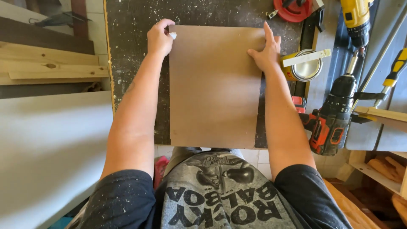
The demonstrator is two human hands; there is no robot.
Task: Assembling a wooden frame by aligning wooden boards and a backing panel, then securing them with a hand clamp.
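A flat brown rectangular board (214, 89) lies on a dark, dust-speckled workbench (127, 46). My left hand (159, 39) is closed at the board's far left corner, pinching a small white piece against the edge. My right hand (266, 51) rests flat on the board's far right edge, fingers spread, index finger pointing away from me. Both forearms run along the board's two long sides.
An open metal can (302, 65) with a stick across it stands just right of my right hand. A black and orange cordless drill (333, 121) lies at the right, a yellow drill (356, 19) and a red round tool (292, 9) beyond. Wooden planks (51, 68) lie left.
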